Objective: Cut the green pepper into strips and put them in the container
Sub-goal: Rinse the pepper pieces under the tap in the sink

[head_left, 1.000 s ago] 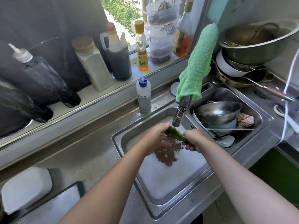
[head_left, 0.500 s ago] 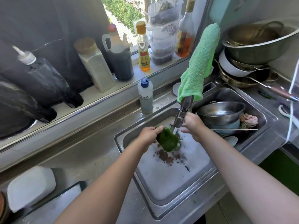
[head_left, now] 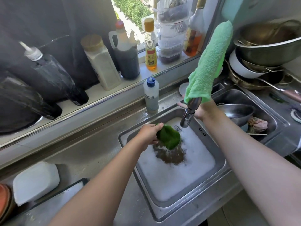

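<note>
Left hand (head_left: 150, 134): grips green pepper (head_left: 169, 138) over foamy sink (head_left: 210, 139), under tap (head_left: 189, 111). Right hand (head_left: 202, 111): fingers straight, holding nothing, behind tap. Risk: wet pepper slips from the one-handed grip into the dirty suds and needs rewashing.

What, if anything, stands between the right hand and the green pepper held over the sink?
The faucet spout, draped with a green towel, hangs between them: the right hand lies behind it, the left hand grips the green pepper on its near side, over the foamy sink.
</note>
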A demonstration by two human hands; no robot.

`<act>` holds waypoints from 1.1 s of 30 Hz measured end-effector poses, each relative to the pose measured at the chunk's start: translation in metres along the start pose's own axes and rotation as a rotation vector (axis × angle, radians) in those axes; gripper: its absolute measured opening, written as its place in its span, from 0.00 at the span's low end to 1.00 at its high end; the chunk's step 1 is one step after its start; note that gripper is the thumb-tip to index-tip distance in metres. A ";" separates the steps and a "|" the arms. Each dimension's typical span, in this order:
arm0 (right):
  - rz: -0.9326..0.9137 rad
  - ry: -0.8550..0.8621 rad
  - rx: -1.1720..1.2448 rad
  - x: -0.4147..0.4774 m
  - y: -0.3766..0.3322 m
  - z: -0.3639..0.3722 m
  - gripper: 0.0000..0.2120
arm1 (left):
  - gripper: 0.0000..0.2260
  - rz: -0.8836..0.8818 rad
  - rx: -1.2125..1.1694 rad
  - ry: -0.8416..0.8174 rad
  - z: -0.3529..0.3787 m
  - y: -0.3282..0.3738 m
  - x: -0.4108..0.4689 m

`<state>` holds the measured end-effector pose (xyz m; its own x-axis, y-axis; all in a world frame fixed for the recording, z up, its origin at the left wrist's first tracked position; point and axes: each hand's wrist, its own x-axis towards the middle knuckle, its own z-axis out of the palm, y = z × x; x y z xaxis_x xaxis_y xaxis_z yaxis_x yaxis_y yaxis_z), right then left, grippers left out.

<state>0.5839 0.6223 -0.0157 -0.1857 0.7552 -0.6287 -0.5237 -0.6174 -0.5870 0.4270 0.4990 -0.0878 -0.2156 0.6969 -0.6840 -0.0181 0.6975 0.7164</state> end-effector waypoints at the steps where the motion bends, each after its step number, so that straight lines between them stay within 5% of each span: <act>1: -0.016 -0.008 -0.010 0.000 0.006 -0.002 0.21 | 0.14 -0.012 -0.015 0.014 -0.001 -0.002 0.000; 3: -0.032 0.005 -0.145 -0.001 0.025 -0.014 0.19 | 0.17 -0.029 -0.031 0.042 -0.005 -0.005 -0.004; 7: 0.100 -0.066 -0.950 -0.011 0.079 -0.057 0.10 | 0.20 -0.019 0.043 0.115 -0.012 -0.015 -0.015; 13: 0.035 -0.323 -1.172 -0.032 0.120 -0.073 0.09 | 0.18 -0.068 -0.126 0.143 -0.023 -0.035 -0.037; 16: -0.094 -0.134 -1.203 -0.032 0.129 -0.068 0.10 | 0.16 -0.018 -0.021 0.094 -0.031 -0.051 -0.047; 18: -0.207 0.088 -1.401 -0.032 0.131 -0.069 0.01 | 0.11 0.036 0.134 0.100 -0.038 -0.063 -0.053; 21: -0.098 0.210 -1.708 -0.048 0.136 -0.067 0.03 | 0.06 0.086 0.324 0.082 -0.048 -0.080 -0.063; 27: -0.292 -0.107 -1.754 -0.089 0.169 -0.010 0.05 | 0.23 0.195 0.292 0.225 -0.072 -0.100 -0.091; 33: -0.457 -0.425 -1.855 -0.137 0.258 0.038 0.03 | 0.15 0.203 0.383 0.427 -0.157 -0.142 -0.129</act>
<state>0.4427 0.3680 -0.0615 -0.6152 0.7194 -0.3224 0.7427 0.3917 -0.5431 0.3044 0.2836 -0.0794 -0.5521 0.7488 -0.3668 0.3997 0.6237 0.6717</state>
